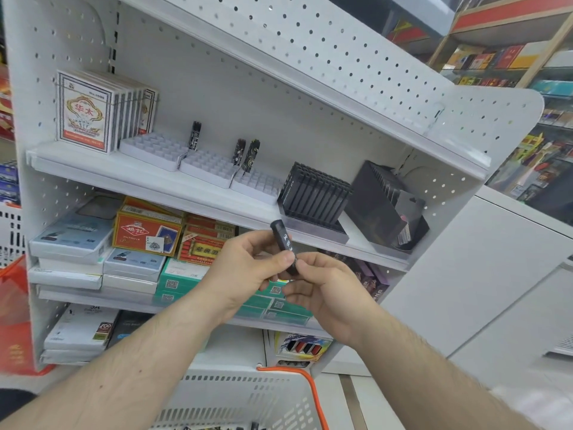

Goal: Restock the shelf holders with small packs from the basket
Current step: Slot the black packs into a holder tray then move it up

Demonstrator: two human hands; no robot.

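A slim black pack (281, 240) with pale lettering stands tilted in front of the shelf edge. My left hand (248, 268) pinches its middle with thumb and fingers, and my right hand (325, 293) grips its lower end. Behind them, on the middle shelf, sit three white grid holders (204, 164) with three dark packs (194, 135) standing in them. Two black slotted holders (313, 193) stand to the right. The white basket (235, 398) with an orange handle is below my arms.
Boxed playing cards (83, 111) stand at the shelf's left end. Stacked card and cigarette boxes (145, 234) fill the lower shelves. A red bag (15, 315) hangs at the far left. A white counter (496, 274) rises to the right.
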